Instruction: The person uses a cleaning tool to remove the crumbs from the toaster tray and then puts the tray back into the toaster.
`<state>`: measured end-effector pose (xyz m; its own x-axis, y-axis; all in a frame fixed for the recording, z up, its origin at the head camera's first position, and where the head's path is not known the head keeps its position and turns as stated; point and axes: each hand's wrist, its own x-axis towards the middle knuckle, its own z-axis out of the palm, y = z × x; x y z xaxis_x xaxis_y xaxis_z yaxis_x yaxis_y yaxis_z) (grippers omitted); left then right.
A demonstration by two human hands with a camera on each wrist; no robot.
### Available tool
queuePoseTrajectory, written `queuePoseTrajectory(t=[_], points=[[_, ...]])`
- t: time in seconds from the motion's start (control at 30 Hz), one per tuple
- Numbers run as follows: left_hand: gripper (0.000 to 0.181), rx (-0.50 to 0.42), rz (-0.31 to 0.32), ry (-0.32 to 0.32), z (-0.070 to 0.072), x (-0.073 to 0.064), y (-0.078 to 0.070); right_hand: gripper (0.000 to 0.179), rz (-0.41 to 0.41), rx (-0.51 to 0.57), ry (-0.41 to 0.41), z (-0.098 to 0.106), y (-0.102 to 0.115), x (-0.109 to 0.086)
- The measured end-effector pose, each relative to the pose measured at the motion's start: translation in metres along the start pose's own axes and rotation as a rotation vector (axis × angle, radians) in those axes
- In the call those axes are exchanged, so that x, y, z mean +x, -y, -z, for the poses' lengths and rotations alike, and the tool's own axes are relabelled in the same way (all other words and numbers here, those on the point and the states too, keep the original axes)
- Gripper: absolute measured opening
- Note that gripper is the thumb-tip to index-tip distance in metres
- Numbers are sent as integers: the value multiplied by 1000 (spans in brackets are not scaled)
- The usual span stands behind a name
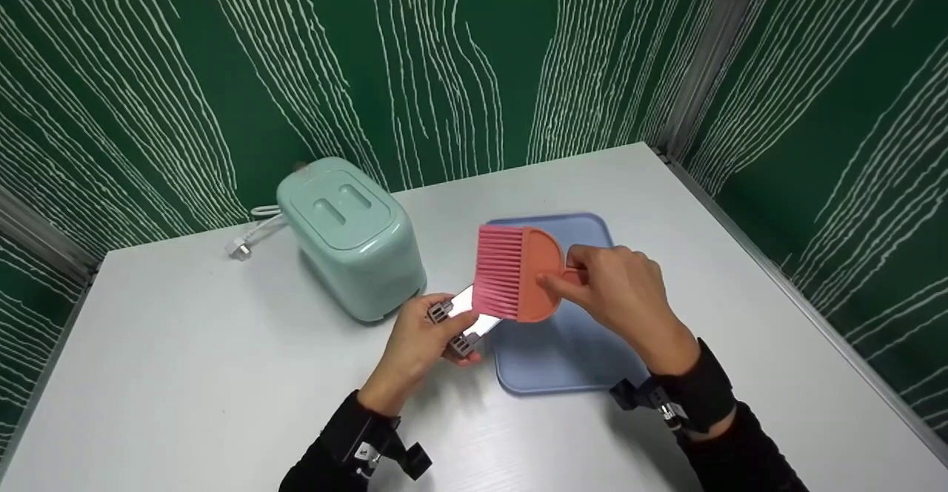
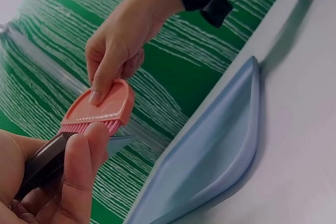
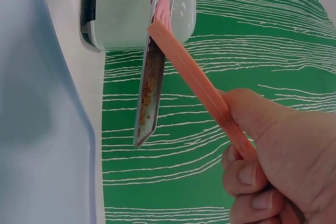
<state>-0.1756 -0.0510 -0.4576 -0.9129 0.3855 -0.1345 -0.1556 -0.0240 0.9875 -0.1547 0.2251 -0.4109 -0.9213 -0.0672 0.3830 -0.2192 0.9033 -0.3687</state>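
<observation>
My right hand (image 1: 622, 288) pinches the handle of an orange brush (image 1: 542, 277) with pink bristles (image 1: 498, 270). My left hand (image 1: 422, 336) grips a thin metal crumb tray (image 3: 149, 90) by its dark grey end (image 1: 438, 311), thumb on top. The bristles rest on the crumb tray near the left hand. Brown crumbs (image 3: 146, 100) lie along the crumb tray's surface in the right wrist view. Both tools are held above the left part of a blue tray (image 1: 548, 366) lying on the table. Much of the crumb tray is hidden by the brush in the head view.
Left of the hands stands a mint-green toaster (image 1: 348, 218), its top lid on. Its white cord and plug (image 1: 238, 248) lie behind it on the white table (image 1: 185, 373). Green walls (image 1: 444, 70) with white lines border the table at the back and sides.
</observation>
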Motion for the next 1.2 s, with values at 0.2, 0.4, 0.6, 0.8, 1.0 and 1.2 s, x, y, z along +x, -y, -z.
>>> queuePoseTrajectory(t=[0.2, 0.4, 0.6, 0.8, 1.0, 1.2], points=[[21, 14, 27, -25, 1, 1, -2, 52, -3, -1, 1, 2, 0, 0], [16, 0, 46, -62, 2, 3, -2, 52, -2, 0, 4, 4, 0, 0], [16, 9, 27, -78, 2, 1, -2, 51, -9, 0, -14, 8, 0, -1], [14, -38, 24, -63, -2, 0, -2, 52, -11, -9, -17, 8, 0, -1], [17, -85, -9, -26, -5, -1, -1, 52, 8, -24, -20, 6, -1, -1], [17, -80, -26, -54, -7, -1, 2, 53, 6, -46, -24, 5, -4, 0]])
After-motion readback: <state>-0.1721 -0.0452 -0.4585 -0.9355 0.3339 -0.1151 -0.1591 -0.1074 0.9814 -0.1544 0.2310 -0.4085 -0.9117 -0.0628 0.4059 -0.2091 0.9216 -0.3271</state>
